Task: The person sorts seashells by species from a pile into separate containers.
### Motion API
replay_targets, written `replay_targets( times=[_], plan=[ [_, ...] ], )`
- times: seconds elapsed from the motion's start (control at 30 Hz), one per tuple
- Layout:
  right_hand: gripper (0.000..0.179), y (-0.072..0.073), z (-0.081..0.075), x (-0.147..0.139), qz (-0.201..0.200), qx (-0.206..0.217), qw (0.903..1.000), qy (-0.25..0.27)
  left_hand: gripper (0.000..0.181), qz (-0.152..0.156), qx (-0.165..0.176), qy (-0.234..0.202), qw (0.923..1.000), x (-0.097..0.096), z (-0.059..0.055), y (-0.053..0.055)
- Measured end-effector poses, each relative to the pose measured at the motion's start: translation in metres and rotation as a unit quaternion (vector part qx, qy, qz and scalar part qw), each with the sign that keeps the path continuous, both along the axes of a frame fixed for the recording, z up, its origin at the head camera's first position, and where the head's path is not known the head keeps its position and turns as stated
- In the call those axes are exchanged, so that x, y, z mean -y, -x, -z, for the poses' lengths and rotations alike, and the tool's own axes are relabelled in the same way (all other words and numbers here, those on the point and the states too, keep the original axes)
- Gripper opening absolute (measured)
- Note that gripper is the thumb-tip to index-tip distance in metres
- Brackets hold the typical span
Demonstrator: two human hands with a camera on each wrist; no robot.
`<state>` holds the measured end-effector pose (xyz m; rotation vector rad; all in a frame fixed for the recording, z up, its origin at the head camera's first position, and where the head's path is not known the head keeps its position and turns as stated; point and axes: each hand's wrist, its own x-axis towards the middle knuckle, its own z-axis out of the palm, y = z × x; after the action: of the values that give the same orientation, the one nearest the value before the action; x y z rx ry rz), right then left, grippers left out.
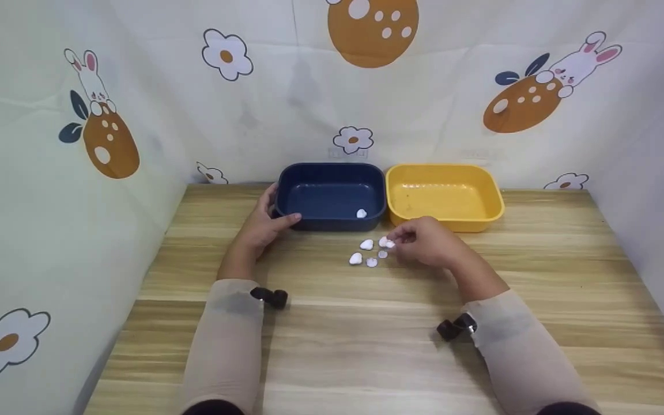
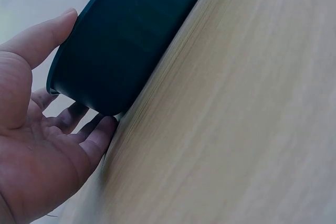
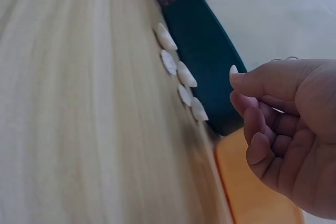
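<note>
My left hand (image 1: pixel 256 229) grips the left end of a dark blue plastic basin (image 1: pixel 332 223), its thumb on the front rim and the other fingers around the side. Between the thumb and forefinger of my right hand (image 1: pixel 429 243) a small white shell-like piece (image 3: pixel 233 70) is pinched, raised above the table. Several similar white pieces (image 1: pixel 367 245) lie on the wood just in front of the basin, left of the right hand. One more white piece (image 1: pixel 361 213) sits inside the basin near its front right corner.
A yellow basin (image 1: pixel 444 225) stands close against the right side of the blue one. Both rest on a wood-grain table (image 1: pixel 355 346) before a cloth backdrop (image 1: pixel 286 98) printed with flowers and rabbits. Cloth also covers the left and right sides.
</note>
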<state>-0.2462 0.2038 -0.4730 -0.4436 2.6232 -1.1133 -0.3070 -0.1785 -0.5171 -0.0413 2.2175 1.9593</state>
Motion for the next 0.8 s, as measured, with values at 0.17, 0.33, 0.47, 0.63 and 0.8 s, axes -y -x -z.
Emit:
replay_targets(
  times=[0.17, 0.33, 0.47, 0.63, 0.8],
  plan=[
    [0.019, 0.003, -0.009, -0.008, 0.048, 0.003, 0.9988, 0.011, 0.108, 0.0, -0.002, -0.007, 1.0, 0.0, -0.001, -0.001],
    [0.022, 0.007, -0.014, -0.017, 0.077, -0.012, 0.9967, 0.022, 0.108, 0.001, -0.012, 0.004, 0.9999, 0.0, -0.001, -0.003],
    [0.024, 0.01, -0.019, -0.025, 0.105, -0.016, 0.9939, 0.028, 0.108, 0.002, -0.015, 0.009, 0.9998, 0.0, -0.001, -0.003],
    [0.026, 0.013, -0.025, -0.038, 0.133, -0.011, 0.9906, 0.032, 0.108, 0.003, -0.016, 0.007, 0.9998, 0.001, -0.001, -0.002],
    [0.026, 0.016, -0.027, -0.051, 0.157, -0.012, 0.9869, 0.037, 0.108, 0.003, -0.015, -0.003, 0.9999, 0.0, -0.001, -0.001]
  ],
)
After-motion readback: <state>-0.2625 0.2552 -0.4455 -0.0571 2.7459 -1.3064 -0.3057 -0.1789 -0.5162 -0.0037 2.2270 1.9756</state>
